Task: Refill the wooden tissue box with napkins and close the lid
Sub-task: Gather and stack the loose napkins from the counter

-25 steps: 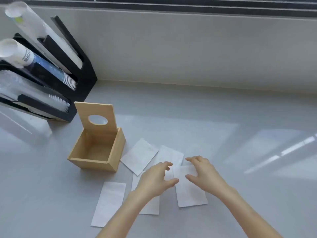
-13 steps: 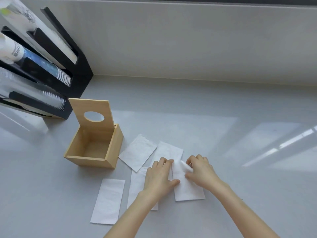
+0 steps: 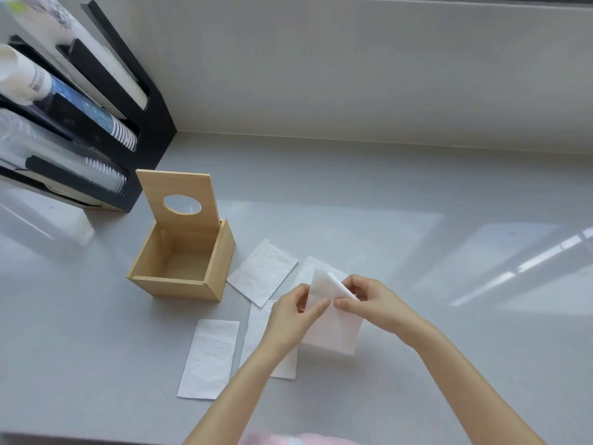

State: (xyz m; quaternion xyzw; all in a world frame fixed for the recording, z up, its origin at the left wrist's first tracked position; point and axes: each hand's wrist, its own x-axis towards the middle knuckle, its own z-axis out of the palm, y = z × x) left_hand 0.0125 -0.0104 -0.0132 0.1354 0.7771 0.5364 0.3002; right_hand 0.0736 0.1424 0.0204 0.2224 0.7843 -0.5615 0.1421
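Note:
The wooden tissue box stands empty on the grey counter, its lid with a round hole raised upright at the back. Right of it, several white napkins lie flat, one next to the box and one nearer me. My left hand and my right hand both pinch a single white napkin, lifted off the counter with its top edge folding over. Another napkin lies partly hidden behind the hands.
A black slanted rack holding sleeves of stacked cups stands at the back left, close behind the box. A pale wall runs along the counter's far edge. Bright window reflections cross the counter on the right.
Both hands came down onto the rightmost napkin, pinched its top edge and have lifted it off the counter, folding it. The box and other napkins stayed put.

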